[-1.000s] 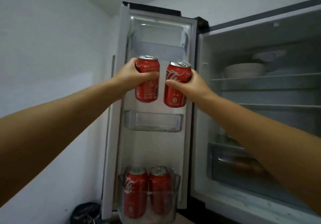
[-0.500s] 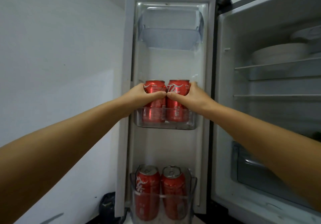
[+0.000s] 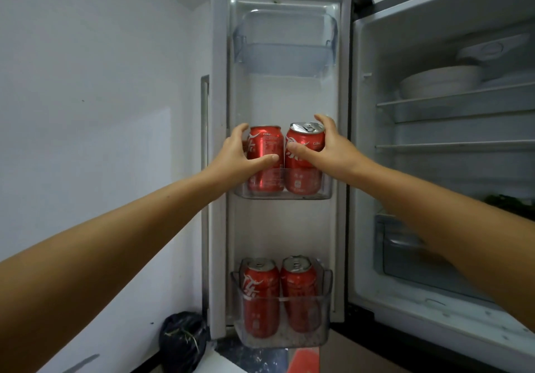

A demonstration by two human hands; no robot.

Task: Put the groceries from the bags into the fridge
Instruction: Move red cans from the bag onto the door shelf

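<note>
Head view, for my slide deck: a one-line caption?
Both hands set two cans in the middle door bin.

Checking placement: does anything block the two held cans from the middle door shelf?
Nothing visible does. The left can and right can already stand in the middle door shelf, with the left hand and right hand around them.

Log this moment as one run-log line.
left hand grips left cola can | right hand grips right cola can | both cans in middle door shelf
</note>
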